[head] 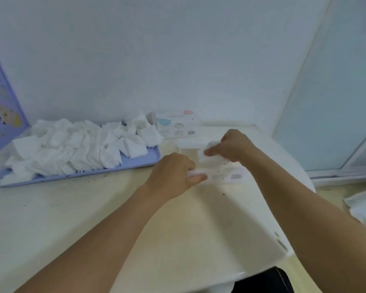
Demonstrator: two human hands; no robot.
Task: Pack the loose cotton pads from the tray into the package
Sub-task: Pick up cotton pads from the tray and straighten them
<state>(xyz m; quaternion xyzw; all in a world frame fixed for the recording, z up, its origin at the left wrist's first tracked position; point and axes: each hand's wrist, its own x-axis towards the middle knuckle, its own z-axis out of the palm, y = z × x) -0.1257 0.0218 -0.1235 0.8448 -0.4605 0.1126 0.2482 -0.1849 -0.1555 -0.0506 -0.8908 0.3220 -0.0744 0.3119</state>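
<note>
The loose cotton pads (pixel 76 144) are white, thin and roughly square. They lie heaped and overlapping across a flat lilac tray (pixel 140 160), covering most of it, with a bare strip left at the tray's near right corner. The tray sits at the far left of the tabletop, its long side running along the wall. The package (pixel 209 163) is a clear, soft plastic bag with pale printed labels; it lies on the tabletop just right of the tray's near right corner, with white pads inside it. Its exact outline is blurred.
</note>
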